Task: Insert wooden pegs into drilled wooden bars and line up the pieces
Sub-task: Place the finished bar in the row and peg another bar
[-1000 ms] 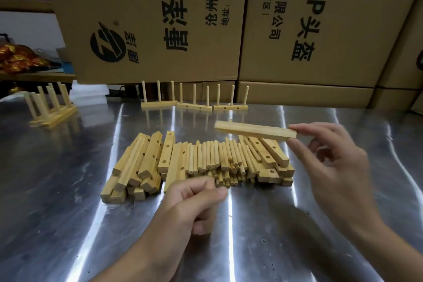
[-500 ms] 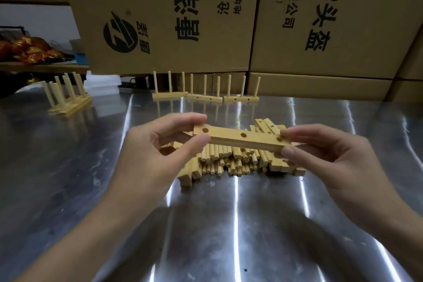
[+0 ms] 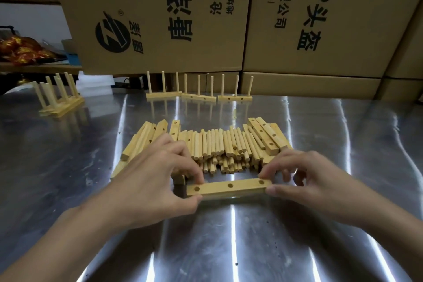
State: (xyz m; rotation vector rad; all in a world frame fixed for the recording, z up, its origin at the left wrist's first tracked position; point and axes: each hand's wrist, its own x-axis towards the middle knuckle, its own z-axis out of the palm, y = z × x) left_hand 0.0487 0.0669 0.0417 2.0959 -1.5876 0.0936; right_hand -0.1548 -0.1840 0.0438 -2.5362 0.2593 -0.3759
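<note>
Fingertips (image 3: 198, 178) of your left hand (image 3: 158, 181) curl over the left end of the drilled bar (image 3: 229, 186), with the thumb against its near face, so that end is pinched. Your right hand (image 3: 320, 186) mirrors it: forefinger on the far edge, thumb on the near edge, a narrow pinch on the right end, with the other fingers loosely curled behind. Both forearms come in low from the near corners, backs of the hands up.

You've got the bar level and crosswise, three holes facing up, down by the tabletop (image 3: 229, 247) just in front of the pile of pegs (image 3: 219, 146). Whether it rests on the metal, I cannot tell. Loose bars (image 3: 146, 137) flank that pile.

Along the far edge stand three finished bars (image 3: 199, 97) end to end, each with three upright pegs, and more pegged pieces (image 3: 59, 103) sit toward the far left corner.

On the cardboard boxes (image 3: 160, 18) behind, the black print is turned sideways: a round logo with ®, "唐泽 A", "沧州唐", "地址:河北", then "有限公司", "(西区)" and "–P头盔".
</note>
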